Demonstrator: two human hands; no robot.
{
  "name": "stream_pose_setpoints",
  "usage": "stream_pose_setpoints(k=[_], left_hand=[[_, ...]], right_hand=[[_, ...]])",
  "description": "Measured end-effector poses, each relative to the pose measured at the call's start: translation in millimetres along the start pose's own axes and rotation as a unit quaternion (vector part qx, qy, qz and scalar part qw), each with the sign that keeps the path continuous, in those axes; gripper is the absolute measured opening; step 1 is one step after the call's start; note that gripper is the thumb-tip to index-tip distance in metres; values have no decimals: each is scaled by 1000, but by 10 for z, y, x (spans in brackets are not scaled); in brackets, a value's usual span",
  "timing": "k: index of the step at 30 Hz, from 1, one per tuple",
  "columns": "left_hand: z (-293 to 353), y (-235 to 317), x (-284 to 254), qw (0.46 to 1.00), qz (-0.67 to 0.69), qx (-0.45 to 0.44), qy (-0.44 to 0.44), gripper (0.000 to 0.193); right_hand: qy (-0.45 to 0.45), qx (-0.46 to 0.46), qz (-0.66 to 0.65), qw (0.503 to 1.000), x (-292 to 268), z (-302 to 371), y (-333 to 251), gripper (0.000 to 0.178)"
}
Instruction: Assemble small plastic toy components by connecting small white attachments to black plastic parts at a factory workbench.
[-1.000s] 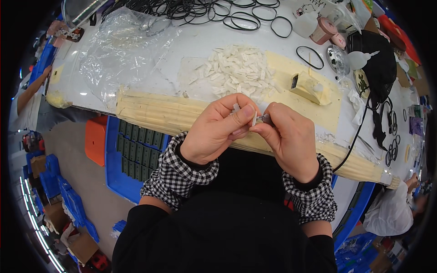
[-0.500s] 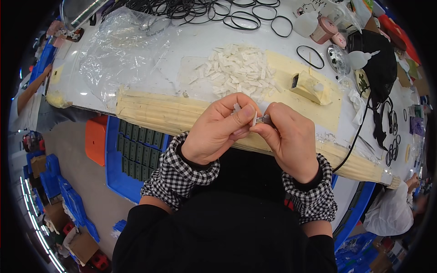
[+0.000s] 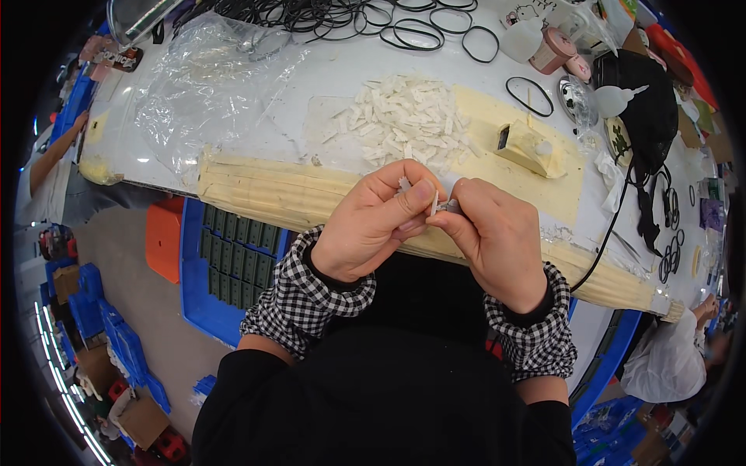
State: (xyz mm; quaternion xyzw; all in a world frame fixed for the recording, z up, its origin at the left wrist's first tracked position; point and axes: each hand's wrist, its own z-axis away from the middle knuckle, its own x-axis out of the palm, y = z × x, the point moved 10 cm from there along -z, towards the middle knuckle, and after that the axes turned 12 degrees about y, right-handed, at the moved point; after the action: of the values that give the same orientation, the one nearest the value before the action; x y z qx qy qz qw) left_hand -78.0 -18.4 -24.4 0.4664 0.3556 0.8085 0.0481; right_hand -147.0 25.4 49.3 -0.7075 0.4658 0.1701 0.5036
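Observation:
My left hand (image 3: 367,225) is closed, pinching a small white plastic strip (image 3: 434,203) between thumb and index finger. Beside it, my right hand (image 3: 501,241) is closed with thumb and bent index finger on a small grey, metal-looking piece (image 3: 449,206). The grey piece reaches up to the white strip; its kind is mostly hidden by the fingers. Both hands hang over the table's padded front edge. Just beyond them lies a loose pile of similar white plastic strips (image 3: 412,116), partly on a clear sheet.
A yellow taped block (image 3: 532,151) sits right of the pile, near a black rubber ring (image 3: 530,97). Many black rings (image 3: 416,35) and a crumpled clear bag (image 3: 210,93) lie farther back. Below the table, a blue crate (image 3: 190,287) holds dark green parts. Other people are at both sides.
My right hand has shifted very slightly to the right and tilted a little. The left hand keeps its pinch on the white strip in nearly the same place.

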Motion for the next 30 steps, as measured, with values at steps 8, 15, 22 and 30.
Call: stream_pose_setpoints(k=[8, 15, 22, 30], left_hand=[[1, -8, 0, 1000, -3, -4, -7, 11], [2, -10, 12, 1000, 1, -6, 0, 11], [12, -15, 15, 1000, -1, -16, 4, 12], [-15, 189, -170, 996, -48, 43, 56, 19]], right_hand=[[17, 5, 6, 1000, -33, -13, 4, 31], [16, 1, 8, 1000, -30, -11, -2, 31], [7, 6, -11, 1000, -10, -6, 21, 29], [58, 68, -57, 994, -79, -17, 198, 23]])
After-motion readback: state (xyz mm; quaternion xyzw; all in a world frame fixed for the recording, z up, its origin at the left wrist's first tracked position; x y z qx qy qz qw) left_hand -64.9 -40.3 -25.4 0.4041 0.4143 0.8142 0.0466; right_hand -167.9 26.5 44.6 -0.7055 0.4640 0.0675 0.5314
